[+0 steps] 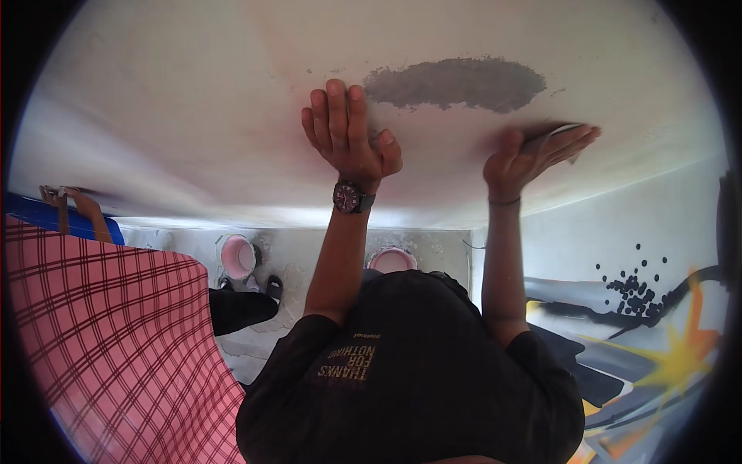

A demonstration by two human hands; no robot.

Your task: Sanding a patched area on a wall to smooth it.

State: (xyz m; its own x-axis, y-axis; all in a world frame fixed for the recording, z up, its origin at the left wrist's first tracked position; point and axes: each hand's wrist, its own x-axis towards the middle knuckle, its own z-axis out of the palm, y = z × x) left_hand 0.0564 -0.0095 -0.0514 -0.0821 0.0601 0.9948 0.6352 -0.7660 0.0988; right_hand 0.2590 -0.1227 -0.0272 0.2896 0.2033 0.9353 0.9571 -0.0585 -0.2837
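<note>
"What did you make of the right hand (533,162)?"

"It had a thin, pale sheet (574,158) up by the wall (193,93), on the near side of the right end of the grey patch (456,83). The fingers lay long and together, the thumb apart from them."

"Were they clamped on it?"

"I couldn't tell. The sheet curved about them, and the rest was hidden or blurred."

"And the left hand (348,139)?"

"It was just beside the patch's left end, fingers a little apart, thumb well out, nothing visible in it."

"So how was that best done?"

"Flat-handed, I thought: light, even pressure through all the fingers, since a curled edge might have scored the surface. The left hand made a sensible brace, provided it stayed off the grey, in case that was damp."
</note>
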